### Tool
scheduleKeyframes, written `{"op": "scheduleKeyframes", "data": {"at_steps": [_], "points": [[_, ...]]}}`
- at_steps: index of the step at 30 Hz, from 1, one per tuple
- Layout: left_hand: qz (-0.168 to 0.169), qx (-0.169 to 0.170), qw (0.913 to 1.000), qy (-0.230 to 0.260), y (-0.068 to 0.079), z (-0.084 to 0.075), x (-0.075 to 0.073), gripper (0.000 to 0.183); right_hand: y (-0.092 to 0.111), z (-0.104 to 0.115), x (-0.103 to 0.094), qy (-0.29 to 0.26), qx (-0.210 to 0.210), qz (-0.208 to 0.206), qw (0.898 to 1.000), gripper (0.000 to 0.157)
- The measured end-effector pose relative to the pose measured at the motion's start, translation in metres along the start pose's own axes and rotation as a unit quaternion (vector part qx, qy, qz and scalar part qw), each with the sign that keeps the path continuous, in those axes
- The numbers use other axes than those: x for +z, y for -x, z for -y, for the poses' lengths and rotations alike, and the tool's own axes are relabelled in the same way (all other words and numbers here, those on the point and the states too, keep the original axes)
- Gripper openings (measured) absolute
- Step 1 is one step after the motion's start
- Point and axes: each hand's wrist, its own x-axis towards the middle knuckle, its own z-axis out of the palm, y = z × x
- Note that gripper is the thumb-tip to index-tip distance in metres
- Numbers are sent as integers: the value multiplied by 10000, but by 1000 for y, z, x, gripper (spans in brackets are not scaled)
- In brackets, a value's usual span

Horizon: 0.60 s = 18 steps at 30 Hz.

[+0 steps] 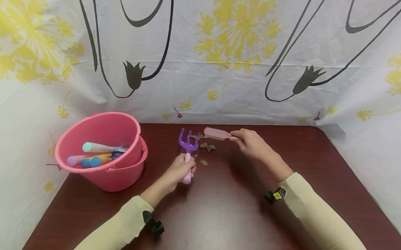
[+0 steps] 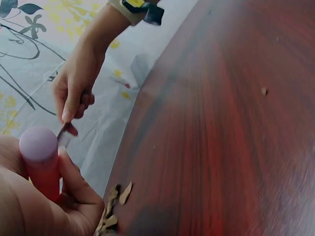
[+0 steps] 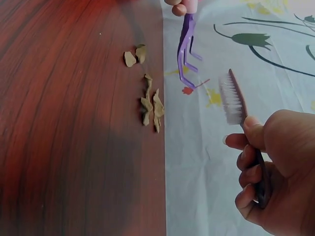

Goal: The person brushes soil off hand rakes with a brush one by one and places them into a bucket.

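My left hand [image 1: 180, 168] grips the pink handle of a small purple hand rake [image 1: 189, 145], its three prongs pointing away from me. In the right wrist view the rake's prongs [image 3: 187, 54] bend at the tips. My right hand [image 1: 251, 142] holds a pink brush [image 1: 217, 133] by its thin handle, and the white bristles [image 3: 230, 101] show in the right wrist view. Several dry brown leaf pieces [image 1: 208, 147] lie on the table beside the rake and below the brush. The handle's rounded end [image 2: 39, 145] sticks out of my left fist in the left wrist view.
A pink bucket [image 1: 122, 177] stands at the left of the dark red-brown table [image 1: 218, 213], with several coloured handles [image 1: 98, 147] inside it. White patterned cloth [image 1: 186, 99] hangs behind and on both sides of the table. A small brown crumb [image 2: 264, 91] lies on the tabletop.
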Motion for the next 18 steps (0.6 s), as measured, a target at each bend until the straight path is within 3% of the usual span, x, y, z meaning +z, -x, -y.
{"op": "scheduleKeyframes", "data": {"at_steps": [6, 9, 12, 15, 18], "points": [[-172, 285, 9946, -982, -2, -6, -15, 14, 5, -7, 0, -18, -47, -28, 10000, 26], [-312, 503, 9814, -1825, -3, -12, -24, 16, 7, -9, 0, -39, -64, -47, 10000, 26], [-502, 706, 9504, -2987, -4, -20, -33, 22, 9, -10, -1, -67, -69, -50, 9999, 27], [-643, 960, 9057, -4080, -3, -29, -41, 28, 10, -11, -4, -115, 28, -38, 9999, 28], [-791, 1308, 8640, -4797, -1, -38, -46, 28, 12, -12, -7, -174, 161, -27, 9997, 29]]}}
